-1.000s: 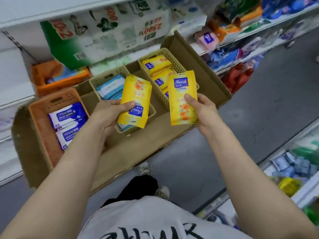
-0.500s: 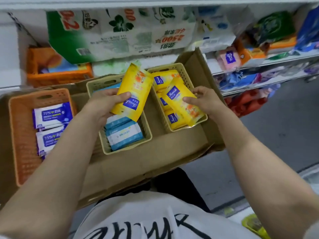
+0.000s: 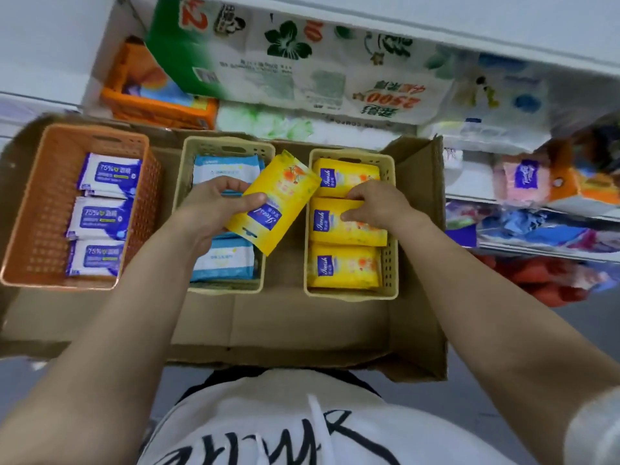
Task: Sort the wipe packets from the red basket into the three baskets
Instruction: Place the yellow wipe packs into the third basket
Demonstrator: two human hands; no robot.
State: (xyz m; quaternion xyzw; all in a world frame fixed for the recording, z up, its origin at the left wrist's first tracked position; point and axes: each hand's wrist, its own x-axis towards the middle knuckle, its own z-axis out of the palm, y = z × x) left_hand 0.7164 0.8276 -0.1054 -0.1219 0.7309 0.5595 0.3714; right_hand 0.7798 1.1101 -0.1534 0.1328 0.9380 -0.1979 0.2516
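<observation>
Now yellow packet [image 3: 273, 203] in left hand [image 3: 214, 209].

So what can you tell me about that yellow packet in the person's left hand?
The yellow packet is a soft, flat pouch, glossy like plastic film, with orange flower print and a blue label in white script. It is tilted, held up between the middle basket and the right basket. The left hand grips its lower left side, thumb on its face. Nothing else visibly touches it.
</observation>
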